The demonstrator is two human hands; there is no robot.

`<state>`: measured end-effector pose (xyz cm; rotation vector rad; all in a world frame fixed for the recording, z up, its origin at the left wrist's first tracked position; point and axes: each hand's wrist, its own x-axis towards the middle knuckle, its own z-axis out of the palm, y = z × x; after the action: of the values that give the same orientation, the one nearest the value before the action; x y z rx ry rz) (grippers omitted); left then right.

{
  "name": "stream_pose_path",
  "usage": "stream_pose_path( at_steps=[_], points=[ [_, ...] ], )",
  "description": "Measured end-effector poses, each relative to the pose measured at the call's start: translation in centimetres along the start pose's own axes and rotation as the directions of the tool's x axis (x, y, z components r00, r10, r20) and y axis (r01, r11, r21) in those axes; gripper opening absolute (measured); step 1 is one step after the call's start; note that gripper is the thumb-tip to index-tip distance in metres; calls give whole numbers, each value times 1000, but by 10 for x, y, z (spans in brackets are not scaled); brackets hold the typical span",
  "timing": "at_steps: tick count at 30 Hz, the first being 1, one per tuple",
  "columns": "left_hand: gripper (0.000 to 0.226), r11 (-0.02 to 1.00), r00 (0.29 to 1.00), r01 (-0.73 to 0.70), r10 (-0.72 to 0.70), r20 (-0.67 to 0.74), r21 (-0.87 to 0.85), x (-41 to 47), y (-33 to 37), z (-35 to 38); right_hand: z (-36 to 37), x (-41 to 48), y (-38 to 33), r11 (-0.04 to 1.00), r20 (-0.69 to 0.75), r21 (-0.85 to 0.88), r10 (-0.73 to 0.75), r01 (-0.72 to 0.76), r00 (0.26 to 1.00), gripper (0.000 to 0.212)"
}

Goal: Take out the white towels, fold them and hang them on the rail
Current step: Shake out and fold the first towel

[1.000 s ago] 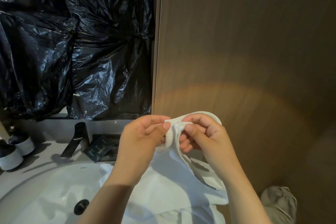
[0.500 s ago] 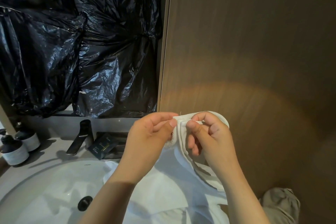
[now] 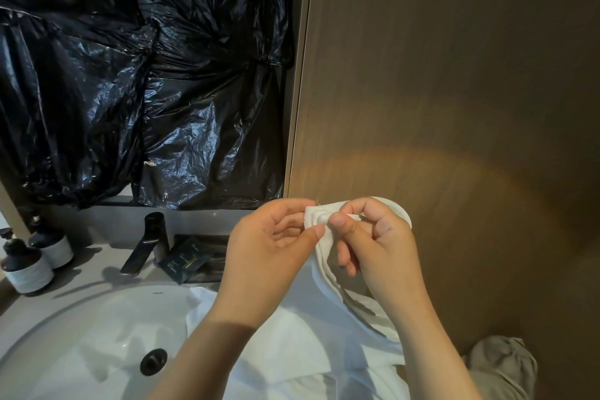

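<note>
The person stands at the sink (image 3: 81, 351) with both hands raised and close together, thumbs nearly touching, each pinching the top hem of a white towel (image 3: 311, 334). The left hand (image 3: 269, 256) nips what looks like a corner between thumb and forefinger. The right hand (image 3: 380, 247), just beside it at three o'clock, pinches the hem next along, its other fingers loosely curled, and a fold of cloth arcs behind its knuckles. From that pinch the towel drops toward six o'clock and spreads, crumpled, over the sink's edge. It looks thin, soft and light, and it sags wherever it isn't held, so it has no stiffness to help a fold. I'd judge the hem the place to take it. The stitched edge gives the fingers a firm ridge, and sliding the hands apart along it to the two corners should pull the top edge straight. Cloth this limp seems neither slippery nor fragile, though the trailing end could drag in the sink. The tap (image 3: 146, 243) and a dark packet (image 3: 185, 260) sit at nine o'clock from the hands, two bottles (image 3: 26, 266) further out the same way, and black plastic (image 3: 130, 75) hangs at eleven. No rail is in view.
</note>
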<state>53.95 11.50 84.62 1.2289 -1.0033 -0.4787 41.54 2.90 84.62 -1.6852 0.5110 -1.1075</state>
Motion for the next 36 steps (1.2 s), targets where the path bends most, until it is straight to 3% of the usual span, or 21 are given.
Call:
stream_pose_path(
  at_steps=[4, 9, 14, 18, 27, 36],
  points=[
    [27, 999, 997, -39, 38, -72, -12, 0, -1, 1, -3, 0, -2, 1000, 67, -28, -7, 9, 998, 17],
    [27, 994, 988, -87, 78, -135, -60, 7, 1, -9, -34, 0, 10, 949, 101, -315, 22, 11, 995, 13],
    [28, 995, 983, -98, 96, -158, 0, 16, 2, -22, -77, 1, 16, 798, 115, -602, 50, 30, 992, 12],
    [30, 990, 980, -125, 134, -148, 70, 24, 6, -24, -88, 15, 5, 606, 138, -778, -89, 164, 986, 20],
    [31, 945, 930, -283, 313, -194, 167, 75, 53, -32, -78, 73, -57, 611, 60, -733, -380, 299, 923, 29],
    [30, 936, 911, -342, 351, -216, 80, 115, 86, -43, -70, 104, -105, 705, -29, -630, -441, 326, 897, 14]
  ],
)
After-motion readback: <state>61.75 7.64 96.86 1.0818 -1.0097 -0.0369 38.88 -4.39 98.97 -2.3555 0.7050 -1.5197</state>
